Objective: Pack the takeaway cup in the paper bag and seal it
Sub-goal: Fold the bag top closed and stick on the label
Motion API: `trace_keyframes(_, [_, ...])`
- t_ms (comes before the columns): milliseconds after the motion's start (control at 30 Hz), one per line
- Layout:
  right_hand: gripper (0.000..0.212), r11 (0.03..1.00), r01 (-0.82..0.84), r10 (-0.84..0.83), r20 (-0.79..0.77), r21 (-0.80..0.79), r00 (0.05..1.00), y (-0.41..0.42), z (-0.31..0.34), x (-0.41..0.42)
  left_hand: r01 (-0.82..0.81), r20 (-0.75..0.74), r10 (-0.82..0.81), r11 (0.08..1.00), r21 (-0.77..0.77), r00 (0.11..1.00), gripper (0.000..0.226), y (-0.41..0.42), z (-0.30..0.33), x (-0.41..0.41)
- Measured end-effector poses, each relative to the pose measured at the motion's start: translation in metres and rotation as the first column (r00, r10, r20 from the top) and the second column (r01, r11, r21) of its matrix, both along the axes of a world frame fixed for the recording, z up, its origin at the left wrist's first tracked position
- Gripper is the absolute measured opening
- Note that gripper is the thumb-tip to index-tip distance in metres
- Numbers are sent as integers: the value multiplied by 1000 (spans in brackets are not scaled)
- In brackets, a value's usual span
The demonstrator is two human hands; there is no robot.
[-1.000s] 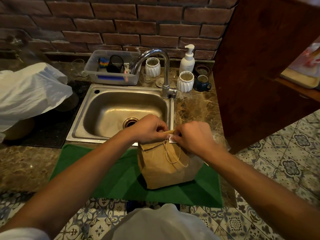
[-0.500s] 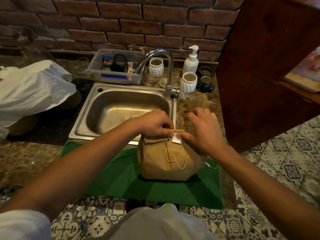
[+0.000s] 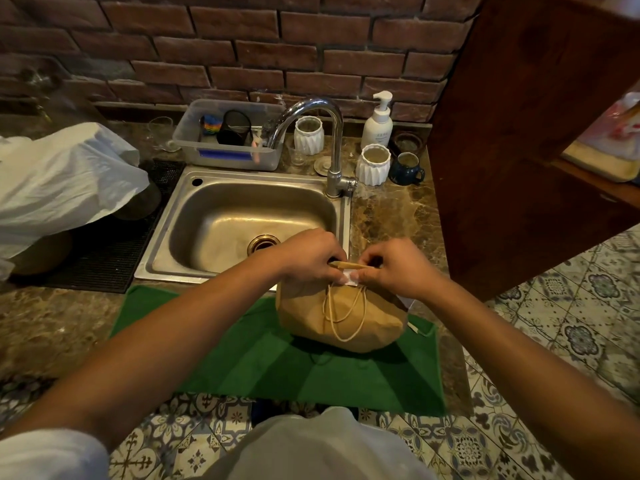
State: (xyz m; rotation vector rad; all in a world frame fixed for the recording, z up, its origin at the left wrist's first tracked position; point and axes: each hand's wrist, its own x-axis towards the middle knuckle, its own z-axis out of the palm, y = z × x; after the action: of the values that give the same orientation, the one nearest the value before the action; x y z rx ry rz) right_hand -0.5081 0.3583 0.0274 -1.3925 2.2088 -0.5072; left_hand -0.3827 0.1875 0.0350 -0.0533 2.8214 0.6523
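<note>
On the green mat (image 3: 242, 358) near the steel sink (image 3: 242, 216), the brown paper bag (image 3: 341, 320) stands with its folded top running left-right between the left hand (image 3: 308, 261), pinching it, and the right hand (image 3: 398, 268), pressing a white sticker (image 3: 351, 277) over the fold.

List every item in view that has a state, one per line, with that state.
paper bag: upright on the green mat, top folded shut
white sticker: at the bag's fold, pressed under fingertips
left hand: pinching the folded top
right hand: pressing the sticker
bag handles: hanging loose down the front
takeaway cup: not visible
faucet: no water running
sink: empty, no water standing
soap dispenser: upright
blue mug: upright
</note>
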Motion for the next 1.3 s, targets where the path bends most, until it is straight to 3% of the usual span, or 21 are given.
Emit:
trace_keyframes(100, [28,994,-66,66,8,92,998,-4,0,1,26,26,-26,1000,13,999,22,-2,-1,0])
trace_keyframes(267, [26,981,-89,80,57,172,995,-9,4,-2,32,25,-37,986,163,999,26,-6,0,1])
trace_keyframes(400, [34,969,-99,124,-104,226,987,-12,0,3,39,4,-40,993,108,999,25,-4,1,1])
trace_keyframes(500, [31,965,-137,166,-115,224,979,-13,0,7,42,1,-42,996,75,999,23,-3,-1,1])
trace_keyframes(667, [35,977,-152,148,38,150,988,-14,-2,1,63,-8,-62,997,41,998,28,-4,-1,0])
trace_keyframes(1000, [41,959,-189,227,-175,210,958,-15,-4,14,44,-18,-44,998,52,999,28,-1,-8,-1])
trace_keyframes(1167, [25,966,-207,213,-27,157,977,-12,-4,-4,37,4,-37,999,27,999,26,-4,-5,1])
trace_keyframes(1300, [23,978,-193,197,-47,80,979,-10,-7,1,31,59,-27,997,-71,998,29,0,-4,1])
